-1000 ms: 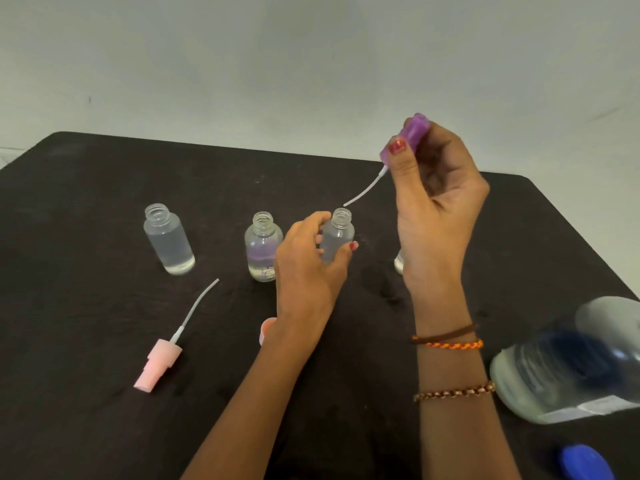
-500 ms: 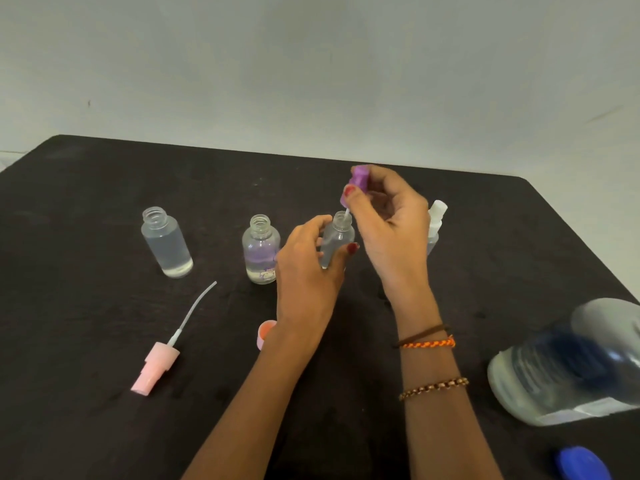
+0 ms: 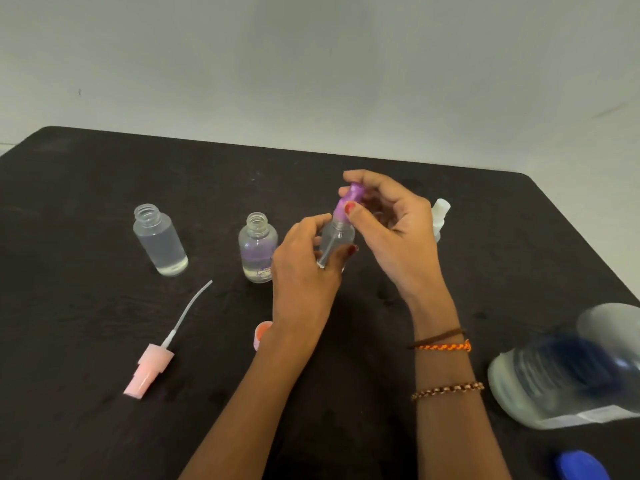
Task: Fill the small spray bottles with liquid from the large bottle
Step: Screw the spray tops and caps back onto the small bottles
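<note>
1. Gripping a small clear plastic spray bottle (image 3: pixel 337 239) around its body, the left hand (image 3: pixel 304 271) steadies it upright at the middle of the black worktop (image 3: pixel 86 323).
2. Pinched between thumb and fingers of the right hand (image 3: pixel 391 233), a purple spray-pump cap (image 3: pixel 348 200) sits on the bottle's neck, its thin dip tube running down inside the bottle.
3. Two open-necked small clear bottles stand to the left: a straight-sided one (image 3: pixel 160 239) holding clear liquid, and a rounder one with a purple print (image 3: pixel 258 247), partly filled.
4. A pink spray-pump cap with a white dip tube (image 3: pixel 152 367) lies on its side near the front left; a small orange cap (image 3: pixel 261 334) peeks out beside the left wrist.
5. A white-capped spray bottle (image 3: pixel 439 216) stands behind the right hand.
6. The large clear bottle (image 3: pixel 568 368) lies blurred at the right edge, with a blue cap (image 3: pixel 581 464) below it.
</note>
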